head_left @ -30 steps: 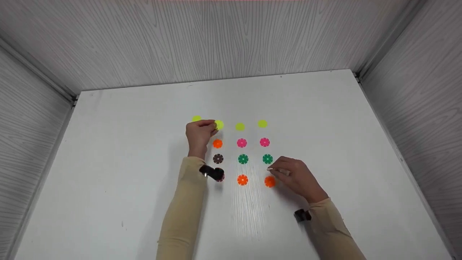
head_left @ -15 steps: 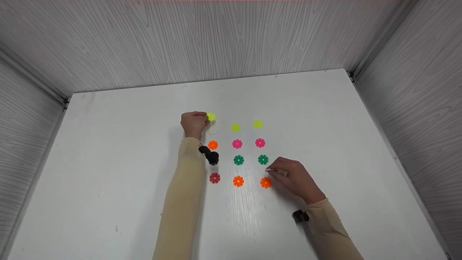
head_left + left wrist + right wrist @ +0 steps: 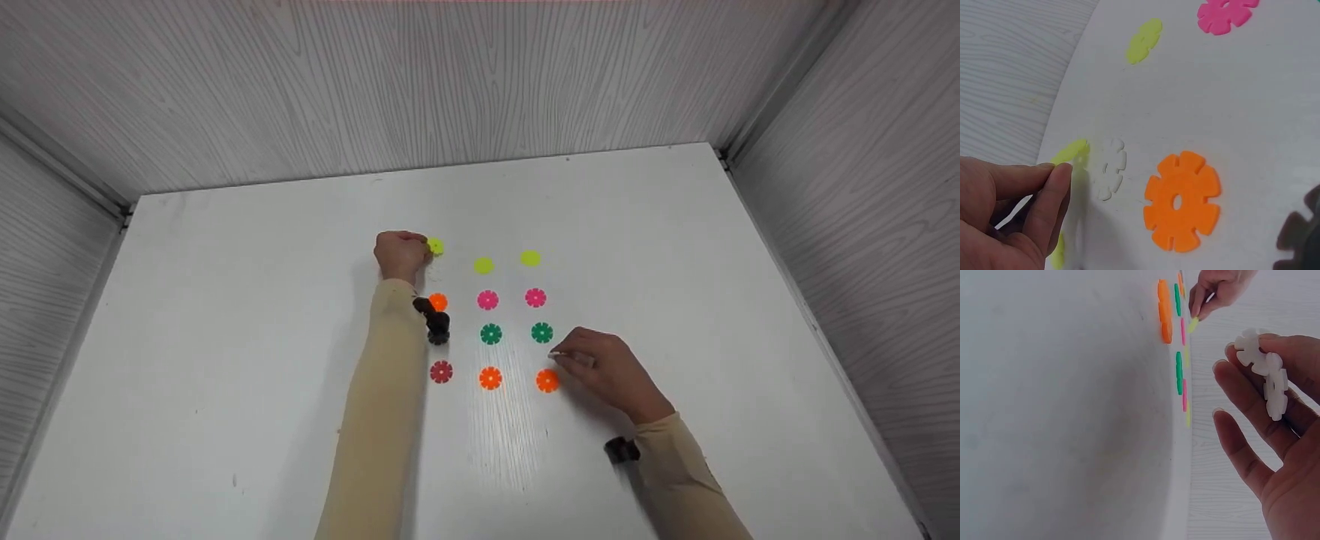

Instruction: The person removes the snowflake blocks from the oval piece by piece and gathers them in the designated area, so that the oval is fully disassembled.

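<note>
My left hand [image 3: 401, 253] pinches a yellow notched disc [image 3: 1072, 151] between thumb and forefinger, tilted above the table. Right beside it a white notched disc [image 3: 1111, 169] lies flat, faint against the white top. Part of another yellow disc [image 3: 1058, 253] shows below the left fingers. My right hand [image 3: 611, 371], raised over the table's right side, holds white notched discs [image 3: 1252, 351]; one is pinched by the thumb and a second [image 3: 1276, 391] sits against it at an angle. Whether those two are joined, I cannot tell.
Rows of flat notched discs lie mid-table: yellow [image 3: 484, 265], pink [image 3: 487, 300], green [image 3: 491, 334] and orange [image 3: 490, 378]. The left column has an orange disc [image 3: 438, 301], a dark disc [image 3: 438, 337] partly covered by the wrist camera, and a red disc [image 3: 441, 371]. Walls enclose the table.
My left hand has moved away toward the back with the yellow disc, and the white disc beneath has come into sight. The right hand stays nearly still; the head view has shifted slightly.
</note>
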A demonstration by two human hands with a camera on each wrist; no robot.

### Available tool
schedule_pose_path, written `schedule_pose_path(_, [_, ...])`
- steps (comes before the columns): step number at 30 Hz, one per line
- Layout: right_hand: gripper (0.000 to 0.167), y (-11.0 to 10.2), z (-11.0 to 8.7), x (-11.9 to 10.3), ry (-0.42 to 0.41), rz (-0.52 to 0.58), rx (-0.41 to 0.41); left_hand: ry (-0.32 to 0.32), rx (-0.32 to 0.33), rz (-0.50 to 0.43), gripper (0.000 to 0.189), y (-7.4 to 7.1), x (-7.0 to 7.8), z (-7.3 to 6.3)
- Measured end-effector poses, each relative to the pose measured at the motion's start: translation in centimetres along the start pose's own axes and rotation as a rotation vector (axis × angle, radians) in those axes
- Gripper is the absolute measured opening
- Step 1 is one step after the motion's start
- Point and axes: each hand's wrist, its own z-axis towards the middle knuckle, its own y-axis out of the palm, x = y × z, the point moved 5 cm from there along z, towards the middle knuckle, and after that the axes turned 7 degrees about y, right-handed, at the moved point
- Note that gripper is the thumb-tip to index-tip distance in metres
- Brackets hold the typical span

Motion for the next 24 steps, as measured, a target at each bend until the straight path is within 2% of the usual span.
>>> schedule_pose_path(4, [0.007, -0.1, 0.0, 0.0, 0.012, -0.012, 0.006, 0.034, 0.006, 0.040, 0.019, 0.1, 0.0, 0.3])
schedule_pose_path(9, [0.007, -0.2, -0.1, 0.1, 0.017, -0.018, 0.006, 0.072, -0.007, 0.134, 0.021, 0.2, 0.5, 0.4])
schedule_pose_path(13, [0.008, 0.0, 0.0, 0.0, 0.015, -0.009, -0.008, 0.102, -0.013, 0.200, 0.023, -0.2, 1.1, 0.2])
schedule_pose_path(17, [0.010, 0.2, 0.1, -0.1, 0.020, -0.012, -0.024, 0.108, -0.001, 0.228, 0.024, -0.7, 1.2, 0.0])
schedule_pose_path(20, [0.011, 0.2, 0.2, -0.1, 0.030, -0.028, -0.023, 0.096, 0.008, 0.196, 0.023, -1.0, 1.4, -0.5])
schedule_pose_path(24, [0.011, 0.0, 0.3, -0.1, 0.052, -0.031, -0.018, 0.060, -0.006, 0.026, 0.022, -1.0, 2.0, -1.9])
